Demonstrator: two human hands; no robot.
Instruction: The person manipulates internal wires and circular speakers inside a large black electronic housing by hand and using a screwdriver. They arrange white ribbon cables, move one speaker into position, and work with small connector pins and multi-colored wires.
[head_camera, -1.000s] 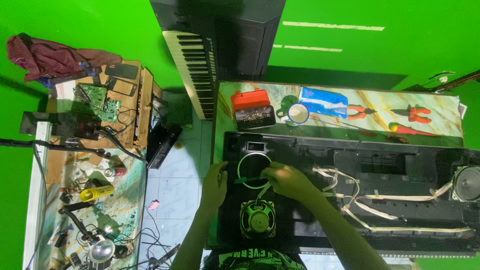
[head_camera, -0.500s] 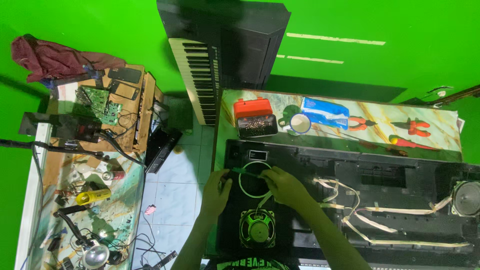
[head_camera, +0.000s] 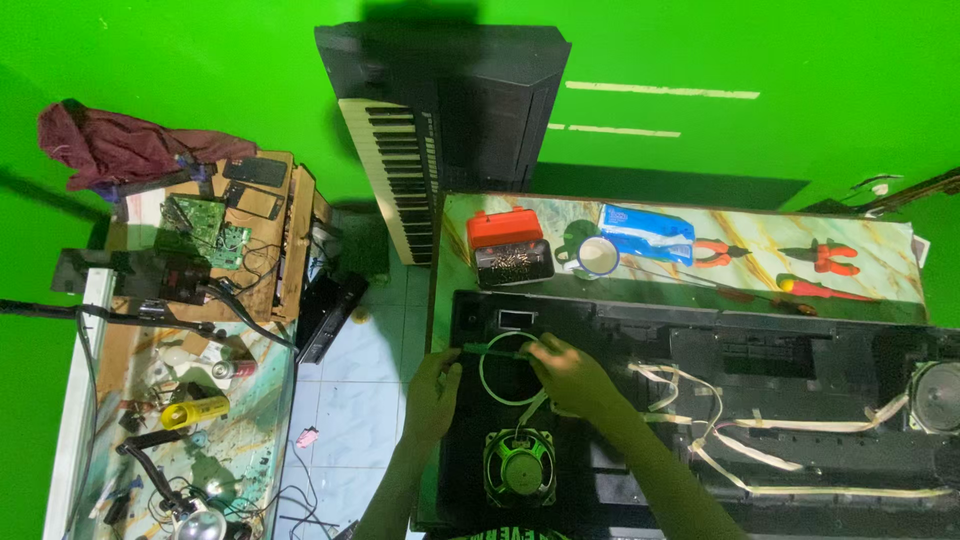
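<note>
We note the opened black keyboard chassis (head_camera: 760, 400) lying across the tabletop (head_camera: 455, 250), and take its round speaker (head_camera: 519, 467) at the near left end as landmark. Just beyond the speaker, our right hand (head_camera: 568, 377) has its fingers closed on a green-handled screwdriver (head_camera: 497, 349) lying across a circular opening (head_camera: 510, 370), while our left hand (head_camera: 432, 398) rests left of the speaker on the chassis edge, fingers curled and pressed to it. Farther beyond the speaker stand an orange screw box (head_camera: 511, 243) and a mug (head_camera: 597, 256); white ribbon cables (head_camera: 720, 440) trail off to its right.
</note>
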